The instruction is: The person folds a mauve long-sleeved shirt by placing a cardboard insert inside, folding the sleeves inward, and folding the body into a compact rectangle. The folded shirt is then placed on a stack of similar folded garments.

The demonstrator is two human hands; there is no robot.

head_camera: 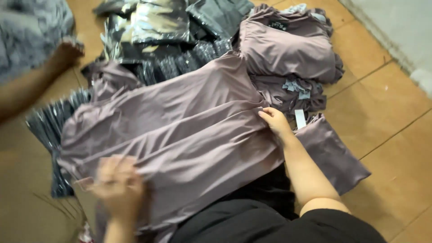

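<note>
Where the mauve, smooth-knit garment (180, 130) lies spread flat over the brown tiled floor (387, 135), both of the person's hands rest on its cloth. The right hand (275, 121) presses at the garment's right edge, fingers curled down onto a fold, pinching the fabric there. The left hand (118, 182) sits at the near left edge; it is blurred, so I cannot tell whether it grips the cloth or only lies on it. Just beyond the right hand stands a stack of folded mauve garments (288, 54), with small grey-blue fabric labels (297, 87) showing at its front, and one white rectangular tag (300, 119) hangs right beside the hand. Another mauve piece (333, 157) lies on the floor past the right forearm. Behind the spread garment, a heap of dark, glossy plastic packages (153, 27) fills the far middle, and more of the same dark bags (49, 126) fan out in a row under the garment's left side. At the upper left another person's arm (31, 85) reaches in, beneath a grey mottled fabric (31, 31). Black clothing (252, 220) covers the person's lap at the bottom.
</note>
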